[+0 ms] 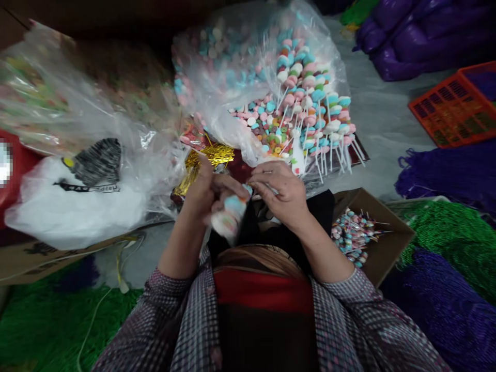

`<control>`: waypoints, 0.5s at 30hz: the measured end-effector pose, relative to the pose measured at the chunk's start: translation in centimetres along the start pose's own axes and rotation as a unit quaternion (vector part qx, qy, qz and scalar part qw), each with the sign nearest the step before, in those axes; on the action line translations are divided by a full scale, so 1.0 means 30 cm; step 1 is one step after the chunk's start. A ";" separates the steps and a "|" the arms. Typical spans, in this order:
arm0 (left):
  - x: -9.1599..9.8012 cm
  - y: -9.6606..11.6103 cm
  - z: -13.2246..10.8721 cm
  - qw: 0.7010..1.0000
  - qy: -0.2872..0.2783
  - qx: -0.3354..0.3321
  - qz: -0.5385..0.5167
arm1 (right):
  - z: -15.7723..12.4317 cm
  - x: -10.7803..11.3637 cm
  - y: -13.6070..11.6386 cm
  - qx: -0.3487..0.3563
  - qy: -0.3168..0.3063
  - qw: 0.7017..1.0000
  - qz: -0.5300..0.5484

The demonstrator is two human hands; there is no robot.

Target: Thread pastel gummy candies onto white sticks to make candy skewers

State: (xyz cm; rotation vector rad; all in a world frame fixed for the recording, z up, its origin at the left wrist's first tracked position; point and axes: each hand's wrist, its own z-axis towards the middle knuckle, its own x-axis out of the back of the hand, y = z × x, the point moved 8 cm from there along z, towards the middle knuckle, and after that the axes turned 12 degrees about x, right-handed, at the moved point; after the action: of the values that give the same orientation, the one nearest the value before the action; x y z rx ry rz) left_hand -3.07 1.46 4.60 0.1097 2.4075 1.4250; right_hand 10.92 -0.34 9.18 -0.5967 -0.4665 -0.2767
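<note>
My left hand point(209, 188) is closed around a marshmallow candy stick point(233, 209), in pale blue, white and pink, partly blurred by motion. It seems to be in a clear wrapper. At the candy's upper end the fingertips of my right hand point(284, 191) are pinched together; what lies between them is too small to make out. Just beyond my left hand lies a bundle of gold twist ties point(215, 154). Past my right hand, several candy sticks point(315, 111) are piled with their white sticks towards me, beside loose candy pieces point(265, 121).
A big clear bag point(232, 57) of candy stands behind. To the left are another plastic bag point(85, 206) and a grey-black knitted item point(98, 161). An open cardboard box point(391, 243) with wrapped candy sticks is at right, near an orange crate point(453, 106) and green strands point(457, 232).
</note>
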 end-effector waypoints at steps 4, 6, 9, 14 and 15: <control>-0.047 -0.085 0.008 0.993 -0.068 0.035 0.088 | 0.016 0.036 -0.007 -0.022 0.046 0.998 -0.026; -0.054 -0.104 0.023 0.997 -0.054 0.039 0.037 | 0.007 0.038 -0.030 -0.011 0.062 0.998 -0.013; -0.068 -0.084 0.026 0.997 -0.040 0.007 -0.060 | -0.039 0.033 -0.032 -0.030 0.073 0.996 0.035; -0.131 -0.017 -0.021 0.987 -0.086 -0.128 0.039 | -0.182 0.057 0.071 -0.193 0.115 0.958 0.176; -0.161 -0.019 -0.032 0.977 -0.115 -0.150 0.097 | -0.215 0.059 0.090 -0.231 0.119 0.940 0.219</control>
State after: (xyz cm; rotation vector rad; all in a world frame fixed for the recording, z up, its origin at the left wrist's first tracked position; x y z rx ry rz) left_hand 1.22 -0.77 5.74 0.4214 2.0158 1.7399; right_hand 15.65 -2.23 4.07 -1.0924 -0.0197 -0.0266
